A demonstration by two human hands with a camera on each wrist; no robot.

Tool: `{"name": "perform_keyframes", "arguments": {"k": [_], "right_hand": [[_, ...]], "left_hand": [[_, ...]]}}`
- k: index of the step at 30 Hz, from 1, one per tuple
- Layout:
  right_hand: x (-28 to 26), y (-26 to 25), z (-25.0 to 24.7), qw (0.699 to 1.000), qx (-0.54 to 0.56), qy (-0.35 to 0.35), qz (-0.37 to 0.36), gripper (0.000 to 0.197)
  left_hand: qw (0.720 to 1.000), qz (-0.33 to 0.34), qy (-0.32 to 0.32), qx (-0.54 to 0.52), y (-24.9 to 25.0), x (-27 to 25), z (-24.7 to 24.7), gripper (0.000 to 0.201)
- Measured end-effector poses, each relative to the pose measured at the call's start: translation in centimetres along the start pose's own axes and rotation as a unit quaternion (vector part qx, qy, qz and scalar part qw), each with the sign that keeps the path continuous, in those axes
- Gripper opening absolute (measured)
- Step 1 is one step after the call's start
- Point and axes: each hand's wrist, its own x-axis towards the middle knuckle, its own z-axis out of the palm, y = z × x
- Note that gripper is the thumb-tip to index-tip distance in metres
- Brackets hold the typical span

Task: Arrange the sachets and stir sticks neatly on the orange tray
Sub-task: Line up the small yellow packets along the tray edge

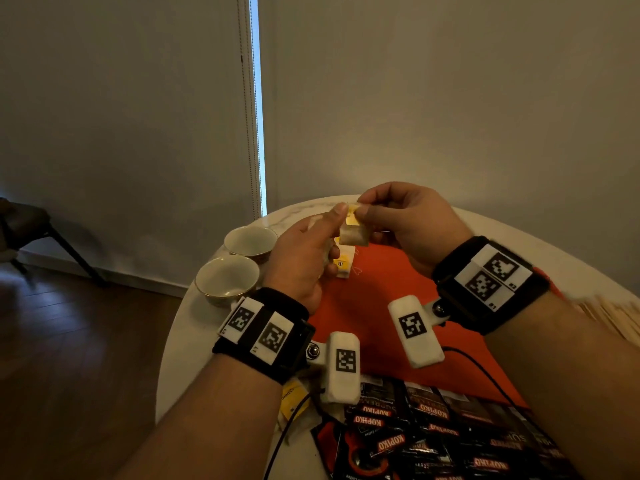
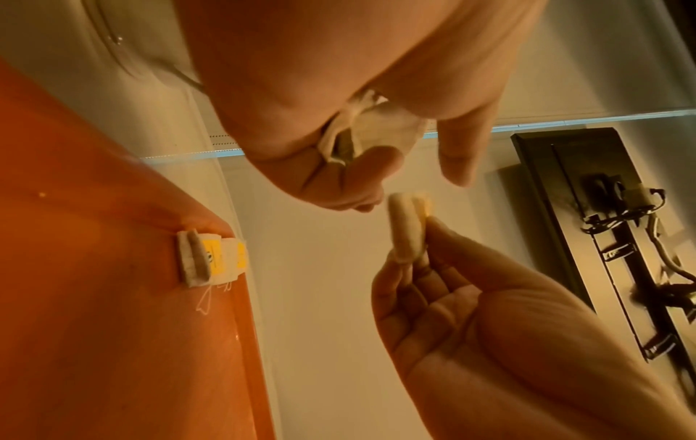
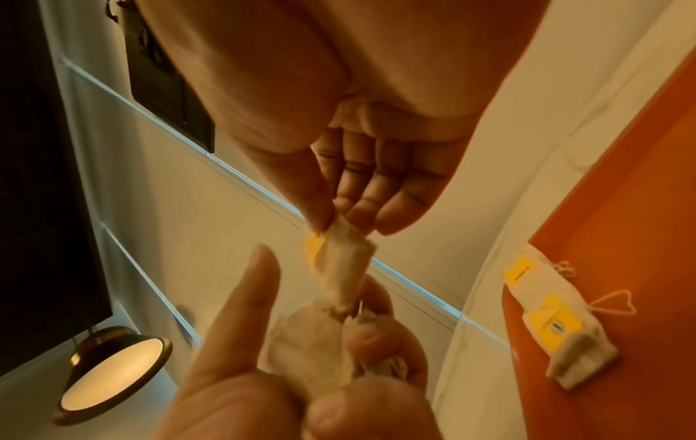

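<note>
My right hand (image 1: 412,226) pinches a small beige paper tea bag with a yellow tag (image 1: 353,230) between thumb and forefinger, raised above the far end of the flat orange tray (image 1: 374,306). My left hand (image 1: 304,261) curls its lower fingers around more beige tea bags (image 3: 312,354), forefinger extended toward the raised bag. Two tea bags with yellow labels (image 2: 211,259) lie side by side at the tray's far left corner, strings loose. Black and red coffee sachets (image 1: 433,441) lie heaped at the near end of the white round table (image 1: 187,341). Pale wooden stir sticks (image 1: 609,317) lie right of the tray. Two white bowls (image 1: 239,261) stand left of it.
</note>
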Motion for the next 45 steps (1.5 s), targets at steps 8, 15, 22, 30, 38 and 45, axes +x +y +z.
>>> {"name": "perform_keyframes", "arguments": {"k": [8,15,22,30,38,45], "right_hand": [[0.1,1.0,0.7,0.998,-0.039,-0.032,0.029,0.023],[1.3,3.6,0.5,0.989,-0.02,0.009,0.149,0.024],[1.6,6.3,1.1,0.965,-0.162,-0.008,0.207,0.013],[1.8,6.2,1.8,0.956,-0.18,-0.047,0.228,0.01],[1.5,5.5,1.3,0.958,-0.08,-0.046,0.272,0.013],[0.9,4.1,-0.1,0.981,-0.012,-0.021,0.19,0.011]], "left_hand": [[0.999,0.029,0.027,0.014,0.0,0.1,-0.4,0.011],[0.998,0.02,0.054,-0.002,0.3,0.1,-0.3,0.006],[0.998,0.009,0.056,0.004,0.5,0.1,-0.4,0.012],[0.998,-0.006,0.064,-0.003,0.6,0.0,-0.4,0.01],[0.996,-0.045,0.051,-0.049,0.8,-0.2,-0.3,0.011],[0.993,-0.105,-0.008,-0.056,0.7,-0.2,0.0,0.027]]}}
